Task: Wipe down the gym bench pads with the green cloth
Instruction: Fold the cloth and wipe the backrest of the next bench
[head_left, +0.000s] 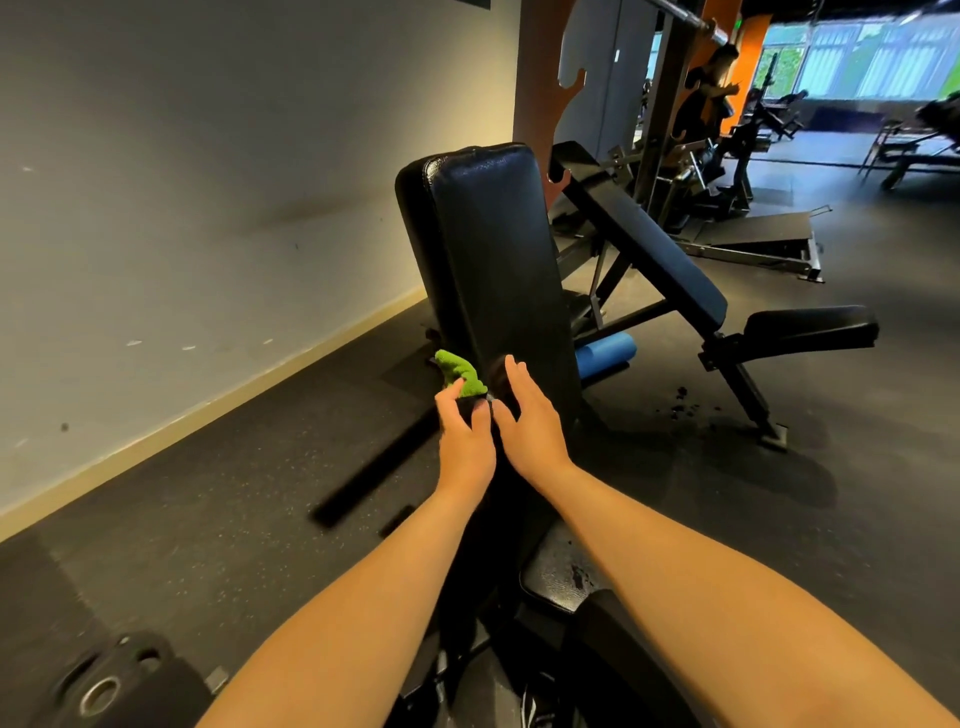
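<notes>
The person stands in front of a black bench whose back pad (493, 249) is raised almost upright, and both bare arms reach toward its lower end. The green cloth (460, 371) is at the lower left edge of the back pad, bunched into a small roll that sticks up and to the left, away from the pad. The left hand (465, 441) is just under the cloth. Its thumb and first fingers pinch the lower end of the cloth, and the other fingers are curled in.

The right hand (530, 421) is just beside the left one, on the lower part of the back pad. Its fingers are straight and held close together, pointing up along the shiny black surface, and they hold nothing. The thumb points toward the left hand. I cannot tell for sure if the palm presses on the pad or only hovers over it.

Below the back pad, nearer to the person, is the seat pad (556, 577), worn and cracked. To the right of the back pad stands a second bench (649, 249) with its pad inclined, and a blue foam roller (608, 353) lies on the floor between the two. To the left of the back pad is a pale wall (208, 182). A dark weight plate (104, 686) lies on the floor well below and left of it. Far behind, right of the pad, another person (701, 98) stands.
</notes>
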